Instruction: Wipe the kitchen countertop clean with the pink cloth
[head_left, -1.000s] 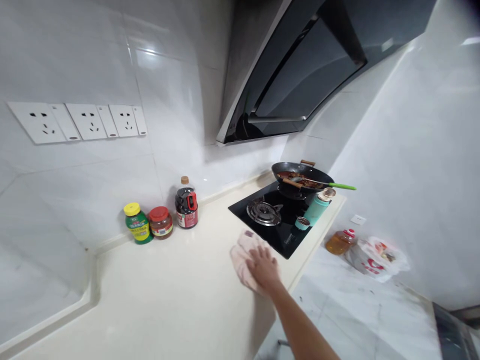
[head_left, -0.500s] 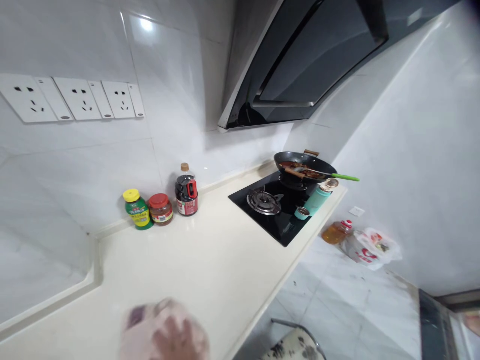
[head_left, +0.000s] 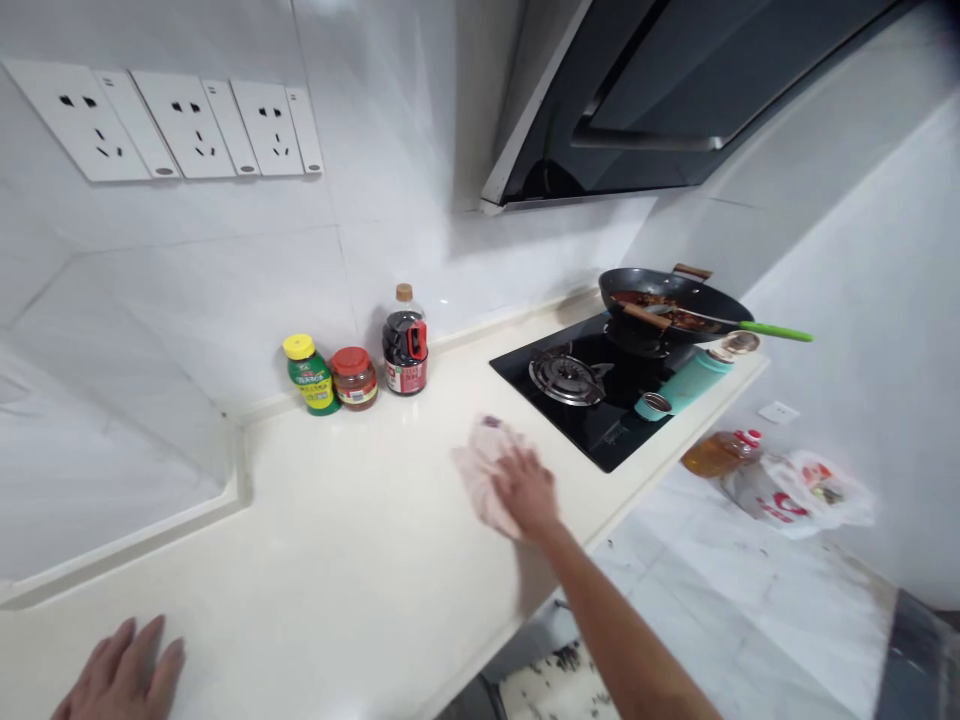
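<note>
My right hand (head_left: pixel 527 490) presses on a pale pink cloth (head_left: pixel 487 470), which lies crumpled against the cream countertop (head_left: pixel 337 560) just left of the stove. The hand and cloth are slightly blurred. At the lower left my left hand (head_left: pixel 127 675) rests on the counter, fingers spread and nothing in them. Along the wall stand a green bottle with a yellow cap (head_left: pixel 313 378), a red-lidded jar (head_left: pixel 355 380) and a soy sauce bottle (head_left: pixel 405 345), all apart from both hands.
A black gas stove (head_left: pixel 592 385) carries a wok (head_left: pixel 667 300) with food and a green-handled utensil (head_left: pixel 776 330). A teal cylindrical container (head_left: pixel 690 383) lies along the stove's front edge. The range hood (head_left: pixel 600 130) overhangs. On the floor are an oil jug (head_left: pixel 720 455) and a plastic bag (head_left: pixel 787 490).
The cloth under my right hand has moved away from me and to the right, toward the stove. My left hand has come into view at the lower left. The camera view has shifted.
</note>
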